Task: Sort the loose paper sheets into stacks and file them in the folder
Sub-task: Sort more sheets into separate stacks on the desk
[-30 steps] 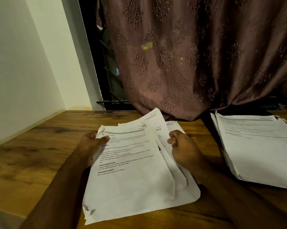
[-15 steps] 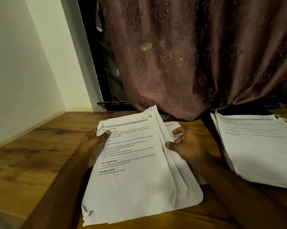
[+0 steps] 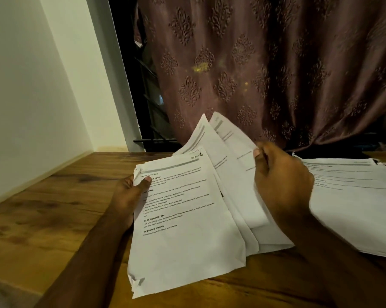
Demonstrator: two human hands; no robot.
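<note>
white printed paper is filling both hands. the left hand (image 3: 129, 192) is gripping the left edge of a printed sheet (image 3: 183, 218), its thumb lying across the top face near the heading lines and its fingers tucked underneath. that sheet is sitting on top of a small bundle, with its lower left corner crumpled and torn-looking and its near end reaching down to the wooden table (image 3: 54, 218). the right hand (image 3: 283, 185) is pinching the right edge of a few lifted sheets (image 3: 229, 156), thumb on the near face and fingers curled behind, and it is fanning them upward and to the right so that their top corners are standing against the curtain (image 3: 265, 63). the hand is blurred, so exactly how many sheets it is holding cannot be told.

just to the right of that hand, a separate stack of papers (image 3: 354, 201) is lying flat on the table, printed side up, partly hidden by the right wrist and forearm. the brownish patterned curtain is hanging behind the table's far edge. a pale wall (image 3: 32, 96) is running along the left side, and a dark gap with bars is showing between wall and curtain.
</note>
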